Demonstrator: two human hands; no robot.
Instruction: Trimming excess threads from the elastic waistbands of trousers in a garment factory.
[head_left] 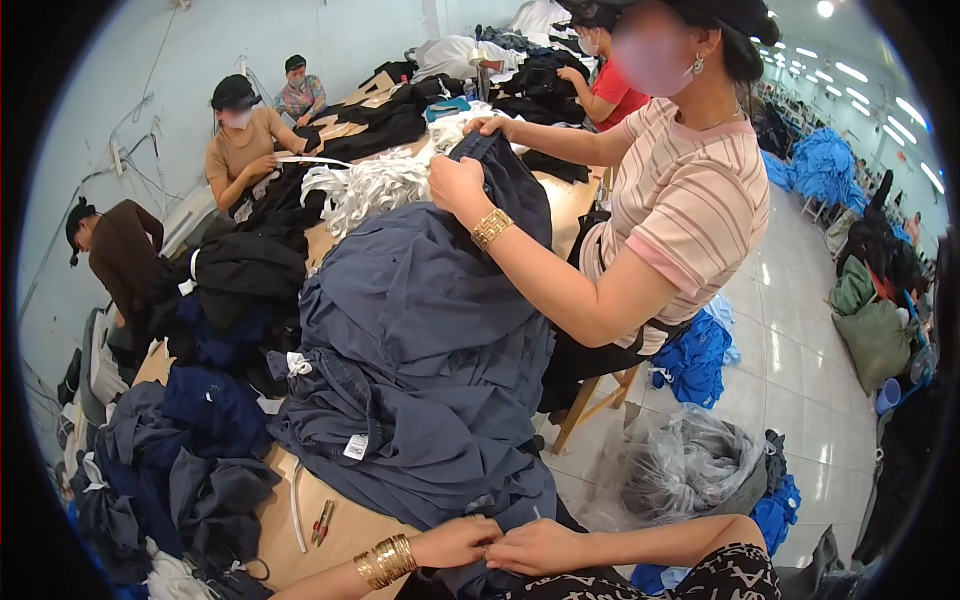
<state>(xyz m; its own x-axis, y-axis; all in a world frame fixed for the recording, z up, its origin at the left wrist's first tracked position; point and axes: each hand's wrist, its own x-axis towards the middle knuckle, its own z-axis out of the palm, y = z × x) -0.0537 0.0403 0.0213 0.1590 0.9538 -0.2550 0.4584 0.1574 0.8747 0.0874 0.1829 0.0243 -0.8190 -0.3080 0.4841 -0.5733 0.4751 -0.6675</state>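
Note:
At the lower edge, my left hand, with gold bracelets at its wrist, is closed on the dark grey garment. My right hand meets it there, fingers pinched on the same cloth. The fingertips touch each other, and the fold between them is mostly hidden. A thin pale tip sticks up just above my right hand; its kind is unclear. The garment belongs to a large heap of grey-blue clothes with a white label on one piece. Thread snips and a white cord lie left of my hands.
Across the heap, a co-worker in a striped shirt holds a waistband. Dark garments pile up at left, white cords beyond. Other people work along the table. A clear plastic bag stands on the floor at right.

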